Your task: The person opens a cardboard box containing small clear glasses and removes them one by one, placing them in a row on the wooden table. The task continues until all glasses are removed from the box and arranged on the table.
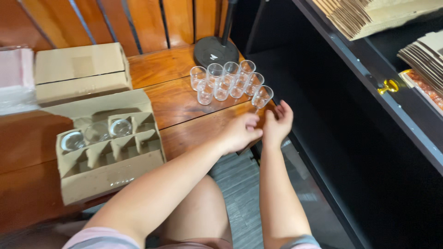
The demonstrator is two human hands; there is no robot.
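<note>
My left hand (pixel 240 131) and my right hand (pixel 278 122) meet at the wooden table's (pixel 184 99) right front corner. The left hand's fingers are curled and touch the right palm; I see nothing in them. The right hand has its fingers apart and holds nothing, just below the nearest clear glass (pixel 261 97). Several more clear glasses (pixel 224 80) stand in a tight cluster behind it. To the left lies an open cardboard box (pixel 110 173) with paper dividers. Three of its cells each hold a glass (pixel 121 127).
A closed cardboard box (pixel 80 71) sits at the back left beside a stack of pink plastic bags (pixel 16 69). A black round stand base (pixel 216 50) stands behind the glasses. On the right, a dark shelf unit (pixel 392 110) holds flat cardboard stacks (pixel 364 16).
</note>
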